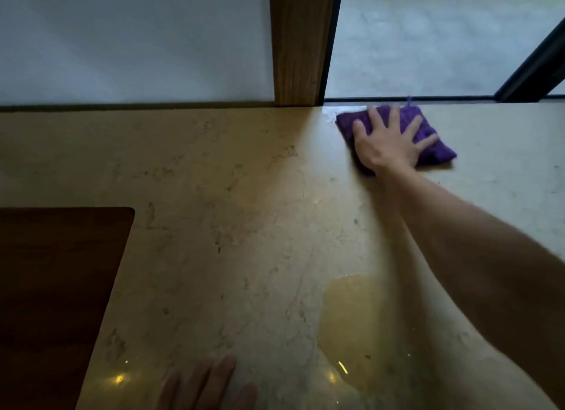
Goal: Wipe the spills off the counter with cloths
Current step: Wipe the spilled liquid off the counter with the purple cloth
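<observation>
A folded purple cloth (434, 146) lies flat on the beige stone counter (232, 201) at the far right, close to the window sill. My right hand (388, 140) presses down on it with fingers spread, arm stretched out across the counter. A yellowish puddle of spilled liquid (360, 327) sits near the front edge, partly under my right forearm. My left hand (208, 385) rests flat on the counter at the bottom edge, fingers apart, holding nothing. A wet sheen shows on the counter just left of the cloth.
A dark brown wooden board or cut-out (58, 293) fills the left front of the counter. A wooden post (301, 43) rises at the back edge beside a white wall. A black-framed window (443, 43) runs along the back right.
</observation>
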Demonstrator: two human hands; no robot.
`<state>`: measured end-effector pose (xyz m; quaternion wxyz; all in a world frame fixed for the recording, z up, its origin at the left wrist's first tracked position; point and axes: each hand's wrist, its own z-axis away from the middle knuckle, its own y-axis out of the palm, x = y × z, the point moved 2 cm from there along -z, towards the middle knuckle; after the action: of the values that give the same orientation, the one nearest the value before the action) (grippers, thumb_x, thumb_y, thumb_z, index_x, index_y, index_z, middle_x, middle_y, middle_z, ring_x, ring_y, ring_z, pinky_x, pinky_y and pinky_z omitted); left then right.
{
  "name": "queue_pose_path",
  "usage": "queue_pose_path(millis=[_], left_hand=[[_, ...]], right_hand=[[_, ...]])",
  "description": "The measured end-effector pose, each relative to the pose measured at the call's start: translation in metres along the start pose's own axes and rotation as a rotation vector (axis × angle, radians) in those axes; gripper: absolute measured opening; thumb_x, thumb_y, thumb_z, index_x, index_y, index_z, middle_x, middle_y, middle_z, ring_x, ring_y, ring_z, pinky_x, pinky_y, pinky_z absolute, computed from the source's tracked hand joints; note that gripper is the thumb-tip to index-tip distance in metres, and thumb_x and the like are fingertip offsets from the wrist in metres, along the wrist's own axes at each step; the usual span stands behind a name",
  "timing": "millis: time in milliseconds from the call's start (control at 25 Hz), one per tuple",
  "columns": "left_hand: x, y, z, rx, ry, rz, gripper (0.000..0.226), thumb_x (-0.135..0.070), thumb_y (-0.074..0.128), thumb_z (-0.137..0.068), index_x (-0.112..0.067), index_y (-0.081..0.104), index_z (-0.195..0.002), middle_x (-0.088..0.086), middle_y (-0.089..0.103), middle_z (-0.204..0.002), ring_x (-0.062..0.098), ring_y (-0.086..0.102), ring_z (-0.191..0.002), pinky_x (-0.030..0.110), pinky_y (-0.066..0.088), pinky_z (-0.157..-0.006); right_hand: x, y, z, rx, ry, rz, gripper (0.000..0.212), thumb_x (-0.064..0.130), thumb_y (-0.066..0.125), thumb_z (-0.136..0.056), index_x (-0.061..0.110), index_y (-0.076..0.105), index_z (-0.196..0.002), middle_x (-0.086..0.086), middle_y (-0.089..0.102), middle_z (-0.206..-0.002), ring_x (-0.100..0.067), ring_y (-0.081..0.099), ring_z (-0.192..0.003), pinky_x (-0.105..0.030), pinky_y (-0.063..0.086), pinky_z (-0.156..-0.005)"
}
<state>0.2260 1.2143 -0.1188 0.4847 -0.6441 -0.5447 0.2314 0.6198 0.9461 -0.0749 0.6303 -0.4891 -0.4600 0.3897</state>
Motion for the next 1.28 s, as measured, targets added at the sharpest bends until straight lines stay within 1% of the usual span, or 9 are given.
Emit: queue_pose_path(millis=[80,160,400,560,640,840,1000,1120,1280], left_hand=[[-0.004,0.005,-0.005,-0.049,-0.108,0.034,0.031,-0.049,0.03,-0.089,-0.033,0.053,-0.101,0.0,0.073,-0.107,0.022,0.058,-0.097,0.045,0.042,-0.089],[-0.012,0.001,-0.003,-0.05,-0.135,0.087,0.031,-0.044,0.033,-0.089,-0.031,0.057,-0.105,0.004,0.072,-0.109,0.025,0.059,-0.105,0.05,0.047,-0.085],[-0.01,-0.034,-0.009,0.187,-0.176,0.323,0.051,-0.049,0.055,-0.073,-0.022,0.06,-0.117,0.015,0.059,-0.134,0.037,0.05,-0.123,0.061,0.039,-0.1],[-0.009,-0.049,-0.012,0.342,-0.224,0.361,0.05,-0.048,0.047,-0.079,-0.02,0.056,-0.119,0.013,0.05,-0.138,0.037,0.045,-0.124,0.058,0.032,-0.105],[-0.01,-0.055,-0.008,0.372,-0.215,0.377,0.048,-0.048,0.042,-0.081,-0.021,0.053,-0.119,0.013,0.048,-0.138,0.037,0.046,-0.123,0.055,0.033,-0.104],[-0.005,-0.075,0.021,0.516,-0.239,0.415,0.06,-0.056,0.028,-0.081,-0.029,0.046,-0.131,0.005,0.042,-0.147,0.032,0.038,-0.133,0.049,0.027,-0.109],[0.001,-0.108,0.074,0.534,-0.24,0.416,0.052,-0.053,0.04,-0.092,-0.029,0.043,-0.139,0.006,0.04,-0.149,0.033,0.038,-0.134,0.05,0.028,-0.11],[0.016,-0.119,0.093,0.566,-0.26,0.426,0.056,-0.049,0.041,-0.091,-0.028,0.038,-0.143,0.009,0.036,-0.152,0.034,0.034,-0.136,0.053,0.026,-0.111],[0.043,-0.116,0.103,0.567,-0.332,0.379,0.052,-0.05,0.037,-0.093,-0.032,0.036,-0.142,0.004,0.03,-0.156,0.031,0.026,-0.142,0.057,0.017,-0.116]], right_hand=[[0.015,0.0,-0.022,0.052,-0.082,0.04,0.064,0.068,0.012,-0.09,0.047,0.012,-0.15,0.003,-0.001,-0.164,-0.043,-0.009,-0.146,-0.075,-0.008,-0.106],[0.019,-0.001,-0.019,0.112,-0.219,0.073,0.061,0.07,0.013,-0.09,0.052,0.008,-0.149,0.005,-0.002,-0.164,-0.041,-0.01,-0.147,-0.074,-0.008,-0.107],[0.002,0.007,0.116,0.141,-0.542,0.128,0.056,0.074,0.01,-0.089,0.063,0.0,-0.143,0.013,-0.005,-0.163,-0.033,-0.01,-0.148,-0.069,-0.009,-0.111],[-0.037,0.011,0.255,0.18,-0.642,0.117,0.054,0.073,0.01,-0.09,0.064,-0.002,-0.142,0.016,-0.005,-0.163,-0.031,-0.01,-0.149,-0.067,-0.01,-0.111],[-0.065,0.012,0.34,0.154,-0.628,0.143,0.054,0.072,0.009,-0.091,0.063,0.0,-0.143,0.016,-0.004,-0.162,-0.03,-0.01,-0.149,-0.066,-0.01,-0.112],[-0.139,0.012,0.525,0.232,-0.532,0.127,0.052,0.072,0.008,-0.09,0.067,-0.008,-0.139,0.023,-0.017,-0.158,-0.022,-0.028,-0.144,-0.06,-0.019,-0.112],[-0.192,0.013,0.648,0.144,-0.394,0.143,0.053,0.072,0.009,-0.091,0.065,-0.006,-0.141,0.018,-0.013,-0.16,-0.023,-0.022,-0.147,-0.062,-0.009,-0.114],[-0.196,0.032,0.696,0.03,-0.163,0.071,0.053,0.068,0.009,-0.094,0.058,0.004,-0.146,0.012,0.002,-0.163,-0.027,-0.008,-0.15,-0.066,0.001,-0.115],[-0.165,0.047,0.698,-0.044,0.053,-0.046,0.055,0.062,0.004,-0.096,0.052,0.013,-0.149,0.01,0.006,-0.163,-0.031,-0.008,-0.149,-0.064,-0.002,-0.115]])
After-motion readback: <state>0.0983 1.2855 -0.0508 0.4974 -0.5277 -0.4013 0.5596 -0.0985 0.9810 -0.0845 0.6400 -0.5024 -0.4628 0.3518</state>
